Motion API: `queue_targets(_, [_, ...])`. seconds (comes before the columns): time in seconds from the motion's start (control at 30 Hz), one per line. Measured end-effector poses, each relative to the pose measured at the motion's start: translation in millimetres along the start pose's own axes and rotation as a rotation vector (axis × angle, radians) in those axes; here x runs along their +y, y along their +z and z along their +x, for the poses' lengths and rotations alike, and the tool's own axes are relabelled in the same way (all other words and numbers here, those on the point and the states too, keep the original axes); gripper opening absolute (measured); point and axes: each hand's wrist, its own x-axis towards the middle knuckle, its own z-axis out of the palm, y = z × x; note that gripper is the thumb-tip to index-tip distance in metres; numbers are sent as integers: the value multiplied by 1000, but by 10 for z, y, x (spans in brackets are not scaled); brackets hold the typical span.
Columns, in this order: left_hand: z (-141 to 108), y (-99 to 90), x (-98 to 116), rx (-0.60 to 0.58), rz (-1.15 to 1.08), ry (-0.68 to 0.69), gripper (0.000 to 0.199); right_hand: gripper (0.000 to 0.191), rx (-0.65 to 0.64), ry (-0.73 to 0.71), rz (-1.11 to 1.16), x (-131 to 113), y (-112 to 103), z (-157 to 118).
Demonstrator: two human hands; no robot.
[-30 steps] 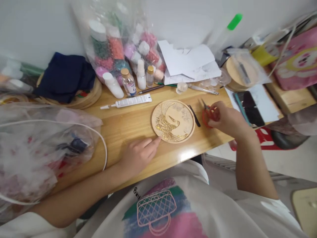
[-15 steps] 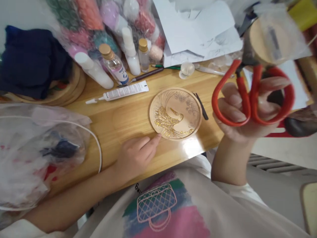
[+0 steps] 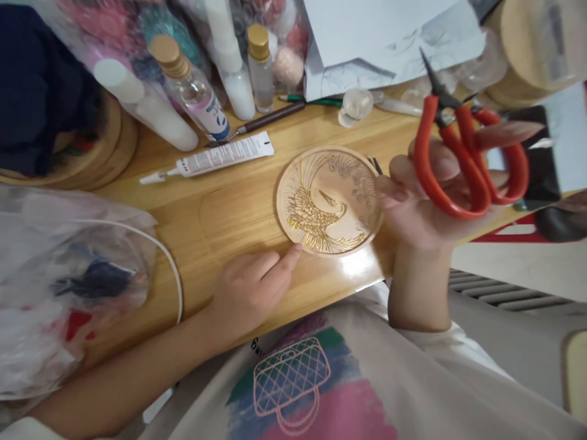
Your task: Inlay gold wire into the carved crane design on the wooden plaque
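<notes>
My right hand (image 3: 435, 189) holds red-handled scissors (image 3: 468, 159), with fingers through the loops and the dark blades pointing up and away. Its fingertips are beside the right rim of a round tan disc (image 3: 353, 214) that bears a gold crane design and dark line patterns. On the table near the disc's lower left rim rests my left hand (image 3: 254, 287); its index fingertip touches the rim and the other fingers are loosely curled, with nothing seen in them. Thin black pieces (image 3: 375, 165) lie partly hidden behind the disc and my right hand.
A white tube (image 3: 224, 157), a dark-handled tool (image 3: 273, 118) and bottles (image 3: 197, 91) stand or lie behind. Papers (image 3: 385, 43) are at the back. A plastic bag (image 3: 92, 269) and white cable (image 3: 172, 263) lie left; a black phone-like object (image 3: 534, 165) lies right.
My right hand has moved left and closer to the disc with the scissors, whose blades now show. The view has shifted nearer the table. My left hand remains at the rim.
</notes>
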Motion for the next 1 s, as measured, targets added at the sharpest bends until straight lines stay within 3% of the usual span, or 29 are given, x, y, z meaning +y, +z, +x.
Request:
queue_targets(0.17, [13, -14, -2, -3, 25, 18, 24, 69, 29, 45, 78, -9, 6, 5])
queue_targets(0.37, [5, -9, -1, -8, 7, 12, 25, 59, -79, -89, 11, 72, -14, 19])
queue_targets(0.5, [12, -14, -1, 4, 7, 20, 24, 41, -317, -471, 526, 231, 26, 110])
queue_targets(0.6, [14, -19, -2, 5, -8, 17, 24, 32, -429, -430, 766, 233, 70, 131])
queue_targets(0.7, [9, -16, 0, 13, -7, 14, 24, 16, -401, -362, 822, 127, 93, 81])
queue_targets(0.77, [6, -9, 2, 17, -5, 18, 24, 16, -371, -385, 764, 63, 91, 42])
queue_targets(0.9, [-1, 0, 4, 11, -2, 15, 24, 23, -334, -558, 583, 41, 56, 6])
queue_targets(1.0, [-4, -2, 5, 8, -5, 11, 24, 27, -181, -703, 439, 71, 13, -13])
